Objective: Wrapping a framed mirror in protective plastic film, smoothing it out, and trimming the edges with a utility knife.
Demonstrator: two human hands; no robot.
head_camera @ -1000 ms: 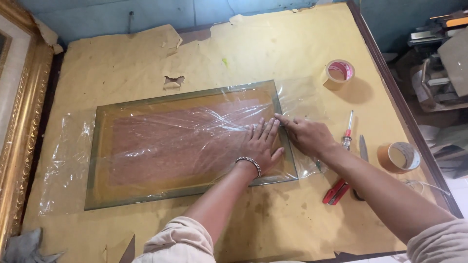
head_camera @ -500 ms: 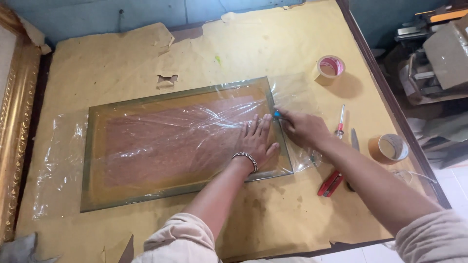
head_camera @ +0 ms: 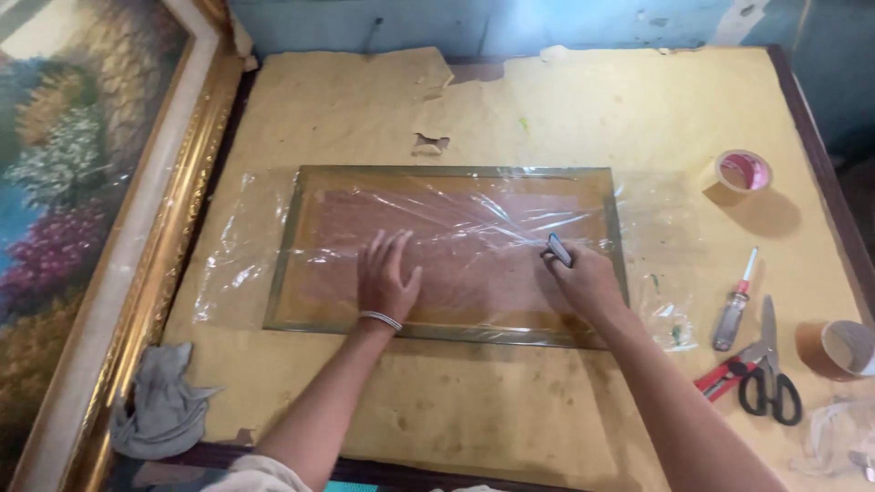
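A flat rectangular frame [head_camera: 456, 173] with a brown panel lies on the paper-covered table, draped in clear plastic film [head_camera: 237, 264]. My left hand [head_camera: 386, 278] presses flat, fingers spread, on the film near the panel's middle. My right hand [head_camera: 583, 282] rests on the film toward the frame's right end and pinches a small dark tool [head_camera: 559, 250] that sticks up between thumb and fingers. A thin bracelet circles my left wrist.
A gold-framed landscape painting [head_camera: 82, 228] stands along the left. A grey rag [head_camera: 159, 401] lies at front left. On the right are a tape roll [head_camera: 743, 173], a screwdriver [head_camera: 734, 305], scissors [head_camera: 770, 378], red pliers [head_camera: 720, 375] and another tape roll [head_camera: 843, 348].
My left hand slid left across the film toward the panel's middle. My right hand shifted slightly inward from the right edge, and the small dark tool now shows in it. The camera view moved closer.
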